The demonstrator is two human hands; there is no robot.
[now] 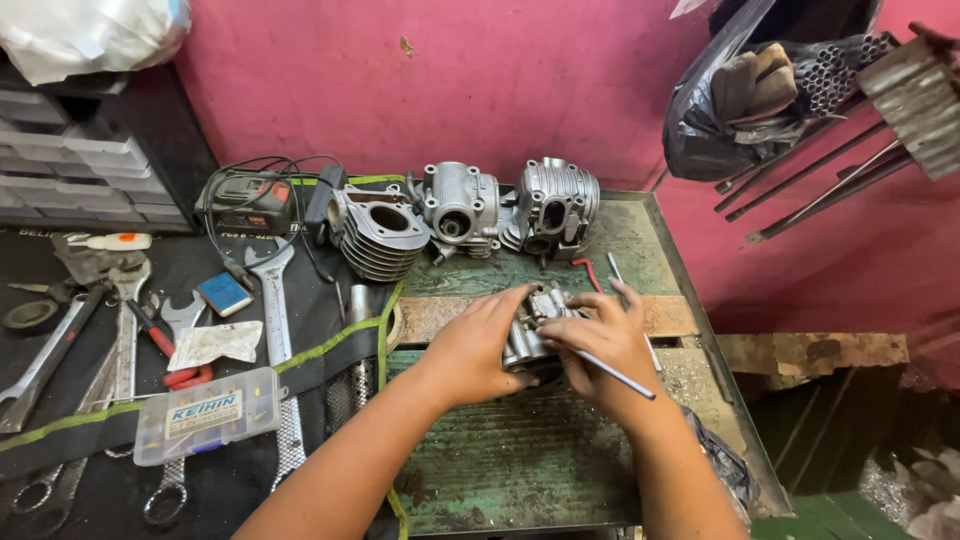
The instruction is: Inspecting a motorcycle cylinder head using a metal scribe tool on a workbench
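Left hand (478, 345): cupped against a small metal engine part (528, 335), steadying it at frame centre on the green worktop (540, 450).
Right hand (605, 345): pinching a thin metal rod (612, 373) at the part.
Progress: mid-work, I judge; three larger engine castings (455, 215) wait untouched behind.

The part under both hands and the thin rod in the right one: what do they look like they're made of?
Engine part: looks like cast aluminium, dull silver-grey with a matte, rough-cast surface and ribbed edges. Thin rod in the right hand: likely steel, smooth with a bright shine along it. The left hand steadies the part.
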